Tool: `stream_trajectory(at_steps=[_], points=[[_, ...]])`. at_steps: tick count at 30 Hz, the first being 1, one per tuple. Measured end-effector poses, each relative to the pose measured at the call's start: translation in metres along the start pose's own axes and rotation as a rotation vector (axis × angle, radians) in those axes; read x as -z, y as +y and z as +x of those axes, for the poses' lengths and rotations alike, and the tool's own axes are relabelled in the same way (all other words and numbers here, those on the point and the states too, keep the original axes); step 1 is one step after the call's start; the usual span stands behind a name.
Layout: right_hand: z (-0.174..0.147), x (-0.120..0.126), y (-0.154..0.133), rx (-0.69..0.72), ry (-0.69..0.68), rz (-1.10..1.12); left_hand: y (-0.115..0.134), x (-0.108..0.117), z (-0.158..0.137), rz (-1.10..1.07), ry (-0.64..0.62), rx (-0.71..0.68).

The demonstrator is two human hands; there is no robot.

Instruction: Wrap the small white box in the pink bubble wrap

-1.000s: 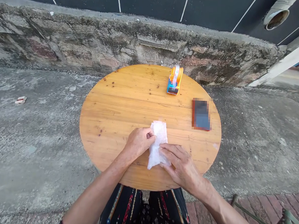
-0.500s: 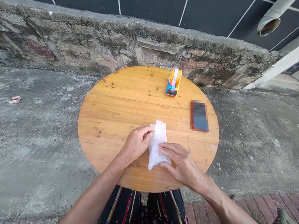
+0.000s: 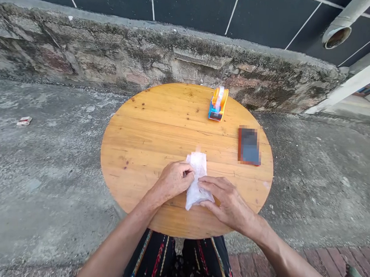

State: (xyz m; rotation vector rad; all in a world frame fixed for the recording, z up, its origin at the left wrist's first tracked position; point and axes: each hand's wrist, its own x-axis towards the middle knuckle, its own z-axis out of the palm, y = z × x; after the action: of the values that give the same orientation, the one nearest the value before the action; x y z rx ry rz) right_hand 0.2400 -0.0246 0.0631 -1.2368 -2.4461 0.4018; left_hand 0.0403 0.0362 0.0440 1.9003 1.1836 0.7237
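Note:
A white, semi-transparent wrapped packet, perhaps bubble wrap, lies on the round wooden table close to its near edge. A faint clear strip sticks out past its far end. My left hand is closed at the packet's left side, its thumb and bent forefinger pinched together over the edge. Across from it, my right hand grips the packet's right side, fingertips on top and the thumb at the lower right corner. What is inside the packet cannot be made out.
An orange and blue tape dispenser stands at the far side of the table. A blurred dark phone-like thing with a red edge lies at the right. Behind runs a low stone wall. A small crumpled pack lies on the ground.
My left hand has slid slightly right and nearer along the packet, its fingers more curled. My right hand stays in place on the packet. The whole view has shifted a little.

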Motion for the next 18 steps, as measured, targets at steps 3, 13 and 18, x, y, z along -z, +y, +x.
stream_trajectory(at_steps=[3, 13, 18], points=[[0.006, 0.004, 0.004, 0.005, -0.032, 0.031, -0.003, 0.002, 0.001, 0.037, -0.027, -0.039], [0.041, 0.024, 0.023, 0.020, -0.245, 0.258, 0.000, 0.008, 0.000, 0.101, -0.061, -0.022], [0.048, 0.027, 0.032, 0.002, -0.328, 0.324, 0.002, 0.016, -0.006, 0.002, -0.025, -0.051]])
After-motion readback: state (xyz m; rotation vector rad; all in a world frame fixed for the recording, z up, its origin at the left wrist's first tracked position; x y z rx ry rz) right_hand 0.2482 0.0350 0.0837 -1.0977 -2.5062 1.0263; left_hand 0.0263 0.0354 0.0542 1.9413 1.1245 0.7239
